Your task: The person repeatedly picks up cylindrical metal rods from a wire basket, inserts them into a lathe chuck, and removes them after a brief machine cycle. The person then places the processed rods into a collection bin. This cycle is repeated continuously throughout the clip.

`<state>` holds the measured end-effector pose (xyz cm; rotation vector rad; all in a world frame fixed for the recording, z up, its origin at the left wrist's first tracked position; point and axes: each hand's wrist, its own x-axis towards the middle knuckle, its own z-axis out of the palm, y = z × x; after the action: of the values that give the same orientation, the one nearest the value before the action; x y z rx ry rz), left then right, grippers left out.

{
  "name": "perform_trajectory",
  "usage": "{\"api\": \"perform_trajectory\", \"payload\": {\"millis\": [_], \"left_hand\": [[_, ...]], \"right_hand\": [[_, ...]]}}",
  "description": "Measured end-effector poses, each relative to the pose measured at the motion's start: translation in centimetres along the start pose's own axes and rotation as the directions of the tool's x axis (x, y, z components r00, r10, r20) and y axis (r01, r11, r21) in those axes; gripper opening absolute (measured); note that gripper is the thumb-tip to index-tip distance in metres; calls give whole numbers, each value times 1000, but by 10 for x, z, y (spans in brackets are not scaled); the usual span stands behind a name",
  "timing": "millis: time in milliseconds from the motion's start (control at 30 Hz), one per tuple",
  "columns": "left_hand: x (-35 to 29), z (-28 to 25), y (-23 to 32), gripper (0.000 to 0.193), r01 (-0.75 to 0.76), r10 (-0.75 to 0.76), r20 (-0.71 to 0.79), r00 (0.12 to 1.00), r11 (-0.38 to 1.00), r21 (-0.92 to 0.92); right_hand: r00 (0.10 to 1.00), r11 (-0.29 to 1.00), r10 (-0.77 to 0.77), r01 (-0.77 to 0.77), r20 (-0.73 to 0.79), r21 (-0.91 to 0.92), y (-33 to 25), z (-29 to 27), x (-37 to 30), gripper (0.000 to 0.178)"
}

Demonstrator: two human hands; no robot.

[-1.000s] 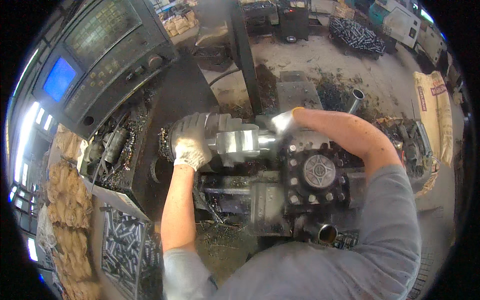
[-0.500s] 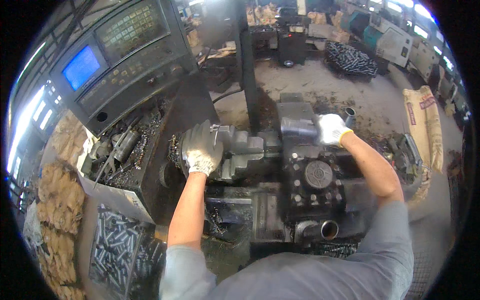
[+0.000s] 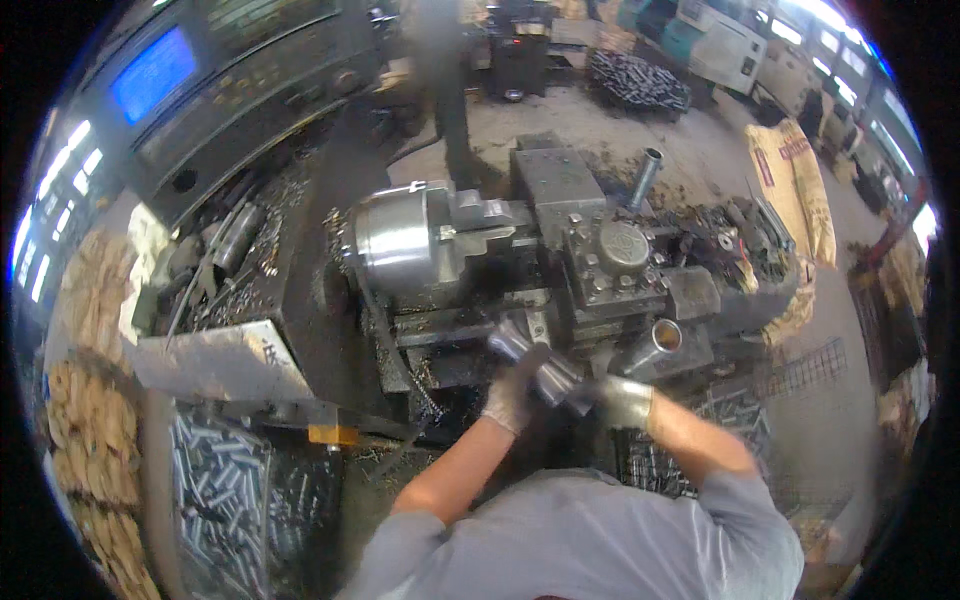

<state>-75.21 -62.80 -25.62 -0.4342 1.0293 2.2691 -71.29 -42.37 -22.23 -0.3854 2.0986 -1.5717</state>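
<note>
Presently the left hand [image 3: 512,392] is wrapping its gloved fingers round a shiny part [image 3: 558,381], clamping it near its middle. Between the bed [image 3: 437,324] and the grey shirt [image 3: 600,530], the part is slanting: its long axis is running from a far left end, aiming roughly toward the chuck [image 3: 395,235], down to a near right end. Close by that near end the right hand [image 3: 622,402] is waiting, gloved too; blur is hiding its fingertips, so I cannot tell whether they are closing on the part or merely touching it. Of the two, the left hand is sitting nearer the chuck, the right nearer the upturned pipe [image 3: 660,340]. Beyond the part, to the right, the turret [image 3: 622,250] is standing.

As for writing, a tan sack [image 3: 795,190] is carrying dark reddish print, a pale panel [image 3: 220,365] is showing a dark mark at its right end, and a screen [image 3: 155,75] is glowing blue; blur is leaving nothing on the screen legible.
</note>
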Motion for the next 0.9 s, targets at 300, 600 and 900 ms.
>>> {"api": "perform_trajectory", "payload": {"millis": [300, 600, 900], "left_hand": [[-16, -27, -23, 32, -129, 181, 136, 974, 937, -325], [-6, -50, -22, 27, 41, 17, 154, 988, 930, -365], [-72, -21, 5, 40, 90, -87, 46, 995, 993, -71]], "right_hand": [[827, 734, 528, -558, -192, -386, 21, -56, -106, 51], [629, 710, 304, -650, -715, -271, 38, -120, -231, 59], [873, 694, -427, 148, -237, -705, -38, -18, -27, 38]]}}
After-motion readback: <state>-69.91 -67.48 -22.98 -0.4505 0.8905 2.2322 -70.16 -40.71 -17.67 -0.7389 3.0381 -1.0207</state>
